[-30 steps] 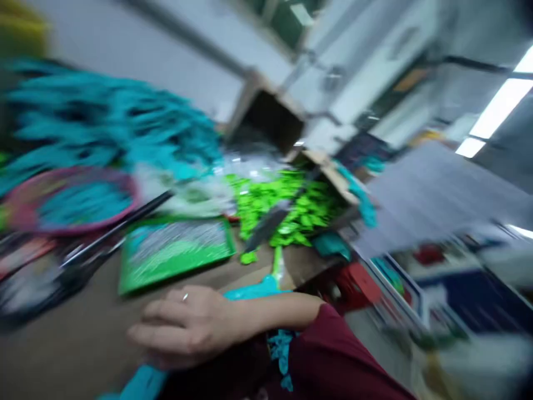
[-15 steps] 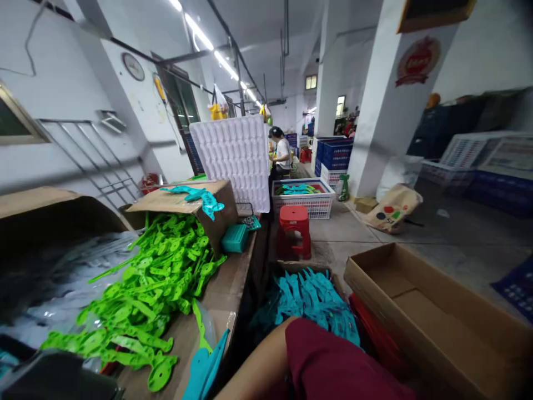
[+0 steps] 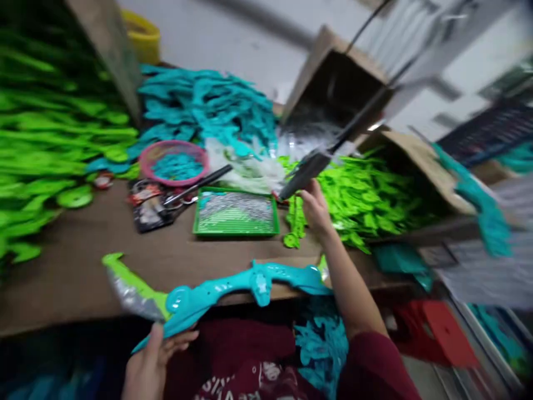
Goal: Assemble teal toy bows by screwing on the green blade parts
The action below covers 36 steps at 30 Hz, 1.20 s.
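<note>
There is one long, curvy blue-and-green plastic toy (image 3: 235, 282), one dark grey hand tool (image 3: 307, 171), one round pink plastic bowl (image 3: 172, 181), one flat green plastic tray (image 3: 237, 234) and one round yellow plastic tub (image 3: 145, 41). There are two big heaps of bright green plastic bits (image 3: 362, 194), too many and blurry to count, and three brown cardboard boxes (image 3: 428, 166).

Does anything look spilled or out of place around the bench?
Yes: green parts spill from the open cardboard box at right onto the tabletop, loose rather than contained. A teal part hangs over that box's edge, away from the teal pile. No damage is clear, given the blur.
</note>
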Motion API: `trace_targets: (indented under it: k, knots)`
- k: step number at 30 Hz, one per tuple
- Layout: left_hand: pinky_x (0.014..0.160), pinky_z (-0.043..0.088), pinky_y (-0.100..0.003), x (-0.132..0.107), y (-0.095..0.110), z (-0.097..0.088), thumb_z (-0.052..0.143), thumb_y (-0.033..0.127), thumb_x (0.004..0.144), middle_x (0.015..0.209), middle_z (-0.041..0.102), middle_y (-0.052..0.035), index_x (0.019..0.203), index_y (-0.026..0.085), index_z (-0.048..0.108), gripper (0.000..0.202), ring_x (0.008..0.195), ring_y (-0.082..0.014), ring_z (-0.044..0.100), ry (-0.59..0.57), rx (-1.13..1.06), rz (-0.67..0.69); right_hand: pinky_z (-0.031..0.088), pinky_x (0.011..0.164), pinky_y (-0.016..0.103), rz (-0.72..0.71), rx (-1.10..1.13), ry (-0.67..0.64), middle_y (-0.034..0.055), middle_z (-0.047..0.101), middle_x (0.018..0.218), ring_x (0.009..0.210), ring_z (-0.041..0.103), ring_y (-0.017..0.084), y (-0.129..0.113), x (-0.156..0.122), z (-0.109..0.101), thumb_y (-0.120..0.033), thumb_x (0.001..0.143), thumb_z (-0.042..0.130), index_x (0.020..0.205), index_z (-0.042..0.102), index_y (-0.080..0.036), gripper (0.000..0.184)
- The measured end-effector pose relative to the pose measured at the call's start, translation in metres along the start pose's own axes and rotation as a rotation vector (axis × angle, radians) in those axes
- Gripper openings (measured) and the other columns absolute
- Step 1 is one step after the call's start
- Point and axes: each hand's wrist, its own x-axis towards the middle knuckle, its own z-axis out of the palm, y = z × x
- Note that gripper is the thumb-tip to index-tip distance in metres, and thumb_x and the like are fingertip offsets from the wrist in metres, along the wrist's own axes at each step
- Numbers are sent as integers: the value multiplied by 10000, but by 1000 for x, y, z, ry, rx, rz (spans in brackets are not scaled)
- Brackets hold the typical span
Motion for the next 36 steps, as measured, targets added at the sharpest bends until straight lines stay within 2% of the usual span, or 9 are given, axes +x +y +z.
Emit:
trace_targets:
  k: [2,5,8,11,15,24,31,34,36]
  knots:
    - [707,576,-334,5,-6,-6,762,748,663,794,753,-92,846,145,727,631,809,-263,706,65,-52,-9,538,960,385,-13,171,-87,106,692,1220,1138,639,205,-3,9,17,-427,846,568,1144,638,-190,387]
    - [645,570,-299,7,-5,-5,858,728,502,700,760,-78,771,170,732,632,724,-255,715,113,-96,-30,550,888,369,17,316,-213,68,689,985,956,663,190,-31,13,51,-463,810,570,1125,620,-198,415]
    - [660,590,-301,4,-2,1,841,722,533,725,772,-99,784,152,739,631,723,-257,727,126,-90,-72,560,764,345,20,495,-194,9,609,796,754,638,156,-58,13,103,-495,813,488,1160,581,-222,451]
    - [660,607,-342,1,-1,7,696,811,642,739,770,-140,798,121,746,710,711,-277,723,83,-90,-45,518,577,288,3,717,-94,-70,485,646,542,545,119,-68,5,157,-478,818,552,1200,520,-285,430]
    - [672,623,-371,2,-6,5,587,833,723,747,770,-130,899,119,756,754,687,-282,720,77,-80,20,449,456,246,15,838,16,-116,415,556,426,452,97,-62,-12,197,-420,810,637,1178,492,-304,412]
    - [687,630,-329,6,-30,-13,635,711,802,753,780,-91,956,163,755,581,700,-263,739,72,74,57,422,407,232,-6,857,-2,-112,434,535,404,437,101,-62,-21,197,-367,793,603,1001,484,-294,250]
    - [703,633,-352,6,-26,-9,628,689,821,714,769,-91,976,149,755,576,684,-266,735,60,41,116,442,413,223,-40,802,-26,-111,412,542,412,440,99,-54,-18,204,-378,810,576,977,444,-301,227]
    - [683,628,-366,6,-18,-4,552,691,868,679,755,-97,958,142,764,596,690,-279,735,21,5,146,437,423,212,-78,799,-17,-105,402,557,415,427,91,-67,-18,195,-374,843,563,996,474,-310,188]
    - [715,624,-360,4,-12,0,525,669,896,690,758,-94,956,155,769,572,708,-269,737,15,15,171,444,426,214,-95,830,-23,-95,412,573,421,428,88,-91,-31,179,-374,868,554,1008,516,-310,158]
